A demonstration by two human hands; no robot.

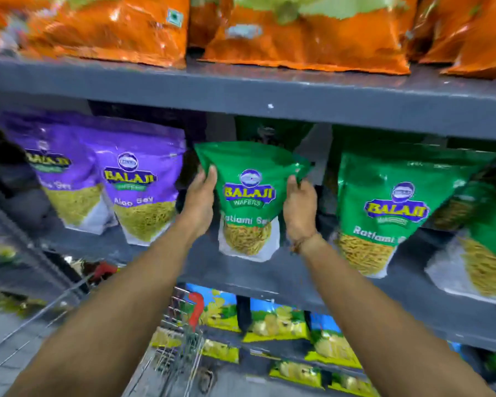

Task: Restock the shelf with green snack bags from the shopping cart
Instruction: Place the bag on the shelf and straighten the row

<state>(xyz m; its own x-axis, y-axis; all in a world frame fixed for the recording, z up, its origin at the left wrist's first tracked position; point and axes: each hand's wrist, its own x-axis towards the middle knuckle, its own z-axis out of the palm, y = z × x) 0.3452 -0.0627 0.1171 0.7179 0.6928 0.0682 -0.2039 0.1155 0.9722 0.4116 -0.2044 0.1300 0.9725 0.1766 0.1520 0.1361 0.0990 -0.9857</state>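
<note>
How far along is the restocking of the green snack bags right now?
Done: other green bags already stand on the middle shelf to the right. In hand: the left hand and right hand grip one green bag by its sides, at the gap beside the purple bags. Left: setting it down; the shopping cart is only partly visible, so remaining stock is unclear.

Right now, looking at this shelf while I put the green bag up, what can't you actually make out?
All from the head view:
- Shopping cart: my arms cover most of it, so what is inside is hidden.
- Green bag: the left hand and right hand cover its side edges.
- Dark green bags behind it: in shadow, labels unreadable.
- Orange bags: tops cut off by the upper edge, print blurred.
</note>
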